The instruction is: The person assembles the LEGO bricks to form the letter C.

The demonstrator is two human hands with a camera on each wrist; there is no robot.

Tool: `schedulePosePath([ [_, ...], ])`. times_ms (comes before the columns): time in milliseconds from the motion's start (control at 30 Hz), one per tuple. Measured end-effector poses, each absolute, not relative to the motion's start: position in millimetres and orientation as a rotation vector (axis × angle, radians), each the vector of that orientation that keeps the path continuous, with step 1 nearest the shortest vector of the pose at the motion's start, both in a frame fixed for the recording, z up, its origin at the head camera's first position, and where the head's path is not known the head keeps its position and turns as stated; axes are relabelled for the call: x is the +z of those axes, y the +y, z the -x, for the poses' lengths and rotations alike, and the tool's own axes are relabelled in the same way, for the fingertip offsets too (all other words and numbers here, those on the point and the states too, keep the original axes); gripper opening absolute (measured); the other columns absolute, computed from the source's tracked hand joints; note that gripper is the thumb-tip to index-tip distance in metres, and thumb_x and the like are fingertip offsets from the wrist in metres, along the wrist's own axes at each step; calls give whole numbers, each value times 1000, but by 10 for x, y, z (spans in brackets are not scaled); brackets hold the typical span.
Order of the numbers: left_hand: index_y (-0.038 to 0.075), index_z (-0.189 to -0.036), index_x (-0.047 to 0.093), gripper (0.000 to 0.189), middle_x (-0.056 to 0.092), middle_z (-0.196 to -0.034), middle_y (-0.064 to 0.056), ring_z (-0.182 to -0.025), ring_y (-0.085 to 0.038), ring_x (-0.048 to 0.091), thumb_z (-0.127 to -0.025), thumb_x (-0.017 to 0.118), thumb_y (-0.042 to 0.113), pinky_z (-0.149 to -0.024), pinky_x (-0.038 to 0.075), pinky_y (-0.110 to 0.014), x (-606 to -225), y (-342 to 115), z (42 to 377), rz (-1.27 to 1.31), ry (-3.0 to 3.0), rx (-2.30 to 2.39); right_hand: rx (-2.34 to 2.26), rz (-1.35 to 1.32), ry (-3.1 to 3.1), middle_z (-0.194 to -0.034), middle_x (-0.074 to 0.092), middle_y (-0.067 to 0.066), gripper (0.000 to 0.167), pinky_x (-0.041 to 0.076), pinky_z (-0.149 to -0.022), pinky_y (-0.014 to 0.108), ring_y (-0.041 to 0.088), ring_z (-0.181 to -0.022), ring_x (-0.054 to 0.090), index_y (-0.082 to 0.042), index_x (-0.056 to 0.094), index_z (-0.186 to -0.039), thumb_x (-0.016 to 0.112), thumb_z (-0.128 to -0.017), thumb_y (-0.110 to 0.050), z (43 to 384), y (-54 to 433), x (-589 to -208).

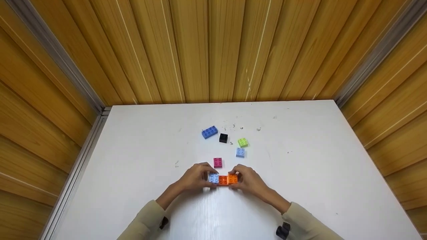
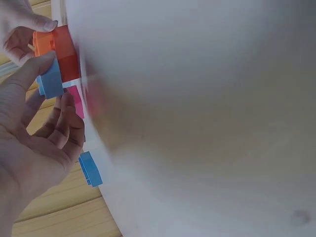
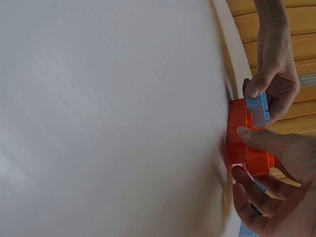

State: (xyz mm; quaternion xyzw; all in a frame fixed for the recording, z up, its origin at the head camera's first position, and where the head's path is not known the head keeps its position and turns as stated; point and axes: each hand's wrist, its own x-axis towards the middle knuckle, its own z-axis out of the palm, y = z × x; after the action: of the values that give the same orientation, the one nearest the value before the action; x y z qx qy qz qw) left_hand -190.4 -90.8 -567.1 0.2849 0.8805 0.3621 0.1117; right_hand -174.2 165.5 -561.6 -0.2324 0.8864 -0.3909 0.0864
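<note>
A long red-orange toy brick (image 1: 223, 180) lies near the front of the white table. Over its left end is a light blue brick (image 1: 214, 178), pinched between the thumb and fingers of my left hand (image 1: 197, 176). Whether that brick is fully pressed down, I cannot tell. My right hand (image 1: 248, 180) pinches an orange brick (image 1: 233, 178) on the right end. The right wrist view shows both smaller bricks against the studded side of the red-orange brick (image 3: 236, 118). Just beyond them lies a magenta brick (image 1: 218, 162).
Farther back lie a second light blue brick (image 1: 240, 152), a lime green brick (image 1: 243, 142), a small black brick (image 1: 223, 138) and a longer blue brick (image 1: 209, 132). Wood-patterned panels (image 1: 206, 50) stand along the back and sides of the white table (image 1: 133, 143).
</note>
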Motion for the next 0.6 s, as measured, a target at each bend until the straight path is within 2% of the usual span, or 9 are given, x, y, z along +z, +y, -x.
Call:
schedulePosePath([
  [133,8,-116,76,40,73,-104,-7,-84,-22,65,-83,85,30,-74,49,-21,-5645,-971,1991,-892,2484,1126,-1156,668,2636,-99,68,7,35,51,-72,21,17,-84,63,-5,68,-103,89,-75,-8,1738,1647,-5606],
  [267,2,-116,75,37,75,-103,-13,-85,-23,67,-86,83,23,-76,54,-26,-5624,-1050,2099,-894,2432,1272,-1151,648,2629,-99,68,6,35,50,-70,20,18,-84,62,-5,68,-103,89,-76,-9,1731,1638,-5599],
  [433,-1,-118,72,33,74,-105,-19,-88,-27,68,-91,77,17,-78,54,-27,-5635,-1076,2251,-832,2484,1399,-1142,621,2635,-99,68,4,34,49,-71,20,16,-84,61,-6,69,-104,88,-77,-10,1721,1639,-5584],
  [600,-6,-122,68,39,72,-109,-24,-92,-36,67,-90,78,13,-80,53,-29,-5717,-1051,2362,-766,2499,1449,-1140,612,2638,-99,67,2,34,48,-71,20,15,-84,59,-7,69,-105,88,-78,-12,1712,1641,-5575],
])
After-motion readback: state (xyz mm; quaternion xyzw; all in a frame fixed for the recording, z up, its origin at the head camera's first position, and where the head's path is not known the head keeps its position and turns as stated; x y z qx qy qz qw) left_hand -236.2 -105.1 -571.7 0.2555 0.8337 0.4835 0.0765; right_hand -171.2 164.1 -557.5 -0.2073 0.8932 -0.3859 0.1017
